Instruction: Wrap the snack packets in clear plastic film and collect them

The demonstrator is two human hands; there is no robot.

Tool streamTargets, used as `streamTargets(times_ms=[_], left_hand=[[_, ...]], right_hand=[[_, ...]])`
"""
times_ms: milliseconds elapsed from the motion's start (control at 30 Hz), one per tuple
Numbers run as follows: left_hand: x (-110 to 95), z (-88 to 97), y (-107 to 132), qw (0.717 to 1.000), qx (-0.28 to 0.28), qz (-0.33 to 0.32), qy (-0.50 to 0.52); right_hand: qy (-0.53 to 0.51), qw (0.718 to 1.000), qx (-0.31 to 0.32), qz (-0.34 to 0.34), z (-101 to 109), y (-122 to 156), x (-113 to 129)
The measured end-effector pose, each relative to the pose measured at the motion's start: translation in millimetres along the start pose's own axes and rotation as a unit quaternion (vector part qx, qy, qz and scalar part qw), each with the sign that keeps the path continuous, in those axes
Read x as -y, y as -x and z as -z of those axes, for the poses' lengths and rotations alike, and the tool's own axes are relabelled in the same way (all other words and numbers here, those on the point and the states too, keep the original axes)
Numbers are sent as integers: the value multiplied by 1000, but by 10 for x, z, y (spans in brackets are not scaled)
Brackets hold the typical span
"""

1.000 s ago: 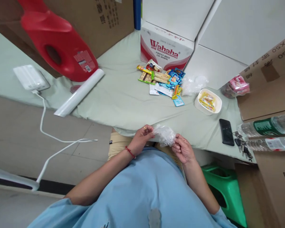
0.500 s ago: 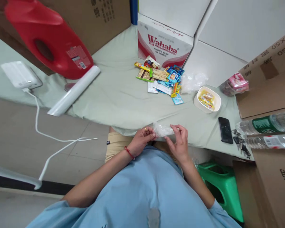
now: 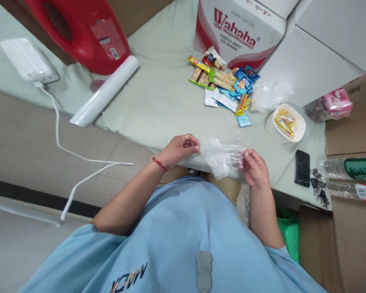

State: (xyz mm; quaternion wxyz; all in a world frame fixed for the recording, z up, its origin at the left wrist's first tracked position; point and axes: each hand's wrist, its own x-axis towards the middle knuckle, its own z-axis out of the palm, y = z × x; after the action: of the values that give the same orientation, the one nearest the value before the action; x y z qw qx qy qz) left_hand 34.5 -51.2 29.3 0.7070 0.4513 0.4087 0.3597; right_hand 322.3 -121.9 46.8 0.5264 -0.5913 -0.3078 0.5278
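A clear plastic bag (image 3: 220,156) is stretched between my two hands, just over the near edge of the cloth-covered surface. My left hand (image 3: 180,149), with a ring and a red bracelet, pinches the bag's left side between thumb and fingers. On the other side, my right hand (image 3: 254,166) grips the bag's gathered right end. Beyond the bag lies a pile of wrapped snacks (image 3: 228,83). Right of that pile sit more crumpled clear plastic bags (image 3: 270,95) and a white tub (image 3: 299,132) with yellow-wrapped snacks inside.
A white film roll (image 3: 105,91), a red jug (image 3: 110,49) and a white power bank (image 3: 30,61) with a cable stand left. To the right are a phone (image 3: 302,167), keys (image 3: 320,185), plastic bottles (image 3: 338,189) and a pink package (image 3: 335,103). A Wahaha carton (image 3: 238,34) stands behind.
My hands have moved apart, the right one going further right. Between them the bundled plastic bag has been spread wider. The view has shifted as well.
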Motion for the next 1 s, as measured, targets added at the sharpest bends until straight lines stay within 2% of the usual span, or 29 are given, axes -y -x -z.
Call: streamTargets(times_ms=[67,133,200,267,367,433,500,567,600,667,767,833,900,1000], left_hand=[[-49,136,-66,997,-31,-7,-65],[-88,226,-102,984,-118,-33,-132],[-115,237,-81,959,-212,-67,-177],[-126,153,-2,941,-248,-99,-206],[-95,-102,139,923,-192,-179,-280],[-33,-277,161,886,-133,-256,-362],[56,-389,92,837,-58,-305,-450],[157,-416,-43,795,4,-308,-522],[204,-401,-116,783,23,-299,-544],[273,-335,-231,789,32,-291,-540],[282,-200,-260,835,9,-339,-433],[224,-105,-194,858,-33,-363,-363],[135,-5,-99,867,-81,-353,-342],[9,136,36,860,-125,-325,-372]], right_hand=[[1,1000,-17,-10,-69,-70,-15],[6,999,-36,-12,-154,-125,-34],[6,999,-52,-8,-242,-159,-48],[2,998,-57,0,-323,-177,-54],[-4,999,-54,5,-421,-191,-49],[-3,999,-53,6,-467,-202,-40],[1,999,-49,7,-491,-219,-34],[8,999,-46,9,-491,-238,-35],[12,999,-48,11,-481,-246,-40],[18,998,-58,14,-445,-256,-57],[16,996,-83,14,-367,-257,-96],[9,995,-97,15,-309,-257,-116],[1,994,-107,16,-251,-264,-126],[-15,992,-122,12,-173,-290,-121]])
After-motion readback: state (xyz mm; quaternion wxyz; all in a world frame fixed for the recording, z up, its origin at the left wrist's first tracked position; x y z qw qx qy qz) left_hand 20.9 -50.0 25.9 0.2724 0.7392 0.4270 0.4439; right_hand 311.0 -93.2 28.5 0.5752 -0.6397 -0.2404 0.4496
